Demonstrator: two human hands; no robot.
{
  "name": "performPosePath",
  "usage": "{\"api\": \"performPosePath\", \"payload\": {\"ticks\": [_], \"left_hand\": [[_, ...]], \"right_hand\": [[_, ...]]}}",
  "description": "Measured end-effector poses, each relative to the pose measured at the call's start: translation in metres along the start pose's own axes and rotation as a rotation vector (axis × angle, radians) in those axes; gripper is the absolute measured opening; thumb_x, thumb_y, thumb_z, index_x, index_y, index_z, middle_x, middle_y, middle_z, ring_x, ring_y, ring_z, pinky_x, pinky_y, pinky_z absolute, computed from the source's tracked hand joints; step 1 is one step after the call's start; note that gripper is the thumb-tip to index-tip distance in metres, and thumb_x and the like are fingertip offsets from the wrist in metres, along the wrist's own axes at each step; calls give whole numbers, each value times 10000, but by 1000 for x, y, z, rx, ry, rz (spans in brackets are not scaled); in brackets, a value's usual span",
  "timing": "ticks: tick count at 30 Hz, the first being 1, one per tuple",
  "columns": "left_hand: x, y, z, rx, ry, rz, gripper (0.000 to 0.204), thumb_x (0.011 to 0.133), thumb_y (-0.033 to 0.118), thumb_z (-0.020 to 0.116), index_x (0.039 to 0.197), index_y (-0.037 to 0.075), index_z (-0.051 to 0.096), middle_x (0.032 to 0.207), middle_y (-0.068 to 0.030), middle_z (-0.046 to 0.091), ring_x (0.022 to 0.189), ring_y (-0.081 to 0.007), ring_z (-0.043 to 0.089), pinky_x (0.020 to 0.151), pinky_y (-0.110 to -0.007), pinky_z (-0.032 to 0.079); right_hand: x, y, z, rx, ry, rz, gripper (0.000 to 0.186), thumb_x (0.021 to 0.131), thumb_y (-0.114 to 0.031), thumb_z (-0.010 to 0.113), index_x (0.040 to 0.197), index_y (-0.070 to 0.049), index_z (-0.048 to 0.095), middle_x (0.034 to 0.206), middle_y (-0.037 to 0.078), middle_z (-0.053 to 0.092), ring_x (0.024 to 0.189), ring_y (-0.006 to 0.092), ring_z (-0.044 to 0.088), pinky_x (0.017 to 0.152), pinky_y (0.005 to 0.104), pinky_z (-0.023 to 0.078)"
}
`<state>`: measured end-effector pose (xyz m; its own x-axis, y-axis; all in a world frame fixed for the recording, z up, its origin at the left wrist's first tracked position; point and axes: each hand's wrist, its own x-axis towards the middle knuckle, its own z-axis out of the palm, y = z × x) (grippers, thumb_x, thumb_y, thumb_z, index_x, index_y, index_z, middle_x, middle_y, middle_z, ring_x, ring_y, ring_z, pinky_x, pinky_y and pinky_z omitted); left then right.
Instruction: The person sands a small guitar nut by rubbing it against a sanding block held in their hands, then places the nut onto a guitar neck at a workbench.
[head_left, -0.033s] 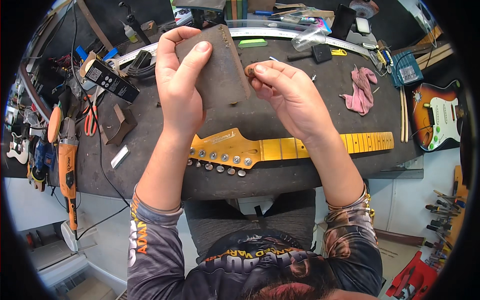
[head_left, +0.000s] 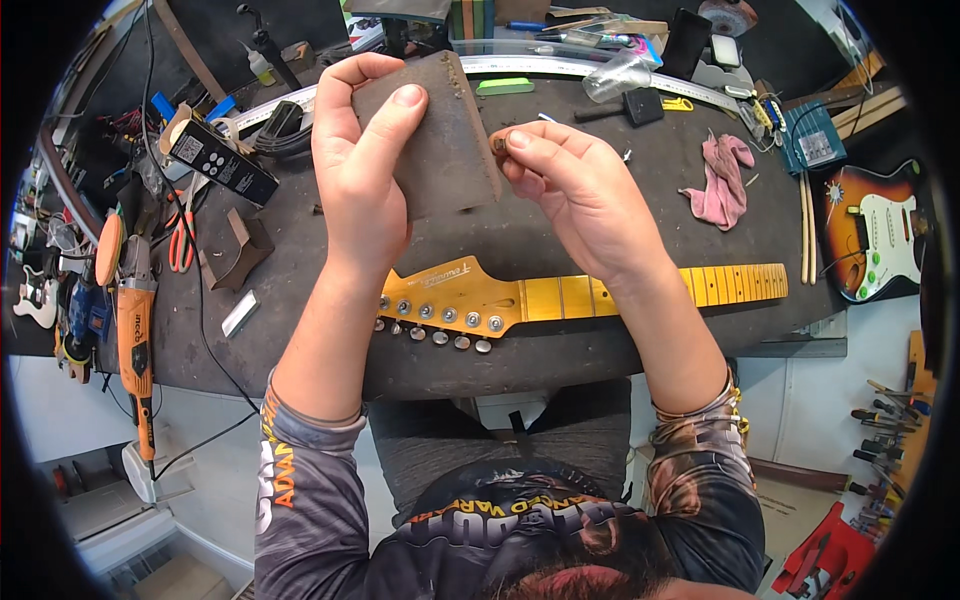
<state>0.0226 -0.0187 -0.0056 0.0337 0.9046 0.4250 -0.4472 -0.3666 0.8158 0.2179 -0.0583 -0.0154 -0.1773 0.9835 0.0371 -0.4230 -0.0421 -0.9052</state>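
My left hand grips a flat, dark grey-brown rectangular slab, thumb across its face and fingers behind it. Crumbly brown bits line the slab's upper right edge. Close by that edge, my right hand pinches a small dark brown piece between thumb and forefinger; its kind is too small to make out. Below both hands, a yellow-varnished guitar neck lies across the bench. Its headstock with metal tuners points left, and my right forearm covers part of the fretboard.
A bent piece of dark sheet, red-handled pliers and an orange power tool with a cord lie left. Rightward are a pink cloth and a sunburst guitar body. A long ruler and a clear cup sit behind.
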Motion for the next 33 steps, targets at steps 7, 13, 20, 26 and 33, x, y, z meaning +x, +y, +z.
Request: {"api": "performPosePath", "payload": {"ticks": [7,13,20,26,33], "left_hand": [[-1,-7,3,182,-107,179,282,1002,101,723,1248,42,598,1165,-49,644,1040,-102,616,925,-262,508],[-2,-8,3,197,-78,244,263,1013,97,719,1239,46,594,1149,-43,652,1027,-100,614,921,-264,507],[0,-2,0,171,-10,195,266,1012,108,712,1244,50,594,1158,-45,653,1038,-103,607,926,-270,509],[10,9,-11,71,129,54,296,1047,213,598,1298,58,570,1140,-74,688,1031,-160,678,896,-301,550],[12,7,-6,363,-97,10,305,979,274,812,1114,58,644,971,12,680,882,-66,619,770,-250,511]], "right_hand": [[-3,-1,2,-216,18,-134,245,1045,-217,745,1113,19,744,1003,13,740,933,61,638,857,236,513],[-2,-1,2,-281,11,-206,219,1057,-194,729,1110,19,733,1006,11,738,907,56,638,833,233,521],[-2,0,3,-257,-20,-115,228,1057,-205,718,1134,8,735,997,4,731,937,46,617,850,231,498],[3,1,-6,178,-143,-15,250,1076,-224,668,1154,4,733,985,13,718,901,85,605,867,252,486],[4,1,-9,295,-190,14,257,1090,-223,640,1186,0,727,1010,17,711,891,94,599,872,270,497]]}}
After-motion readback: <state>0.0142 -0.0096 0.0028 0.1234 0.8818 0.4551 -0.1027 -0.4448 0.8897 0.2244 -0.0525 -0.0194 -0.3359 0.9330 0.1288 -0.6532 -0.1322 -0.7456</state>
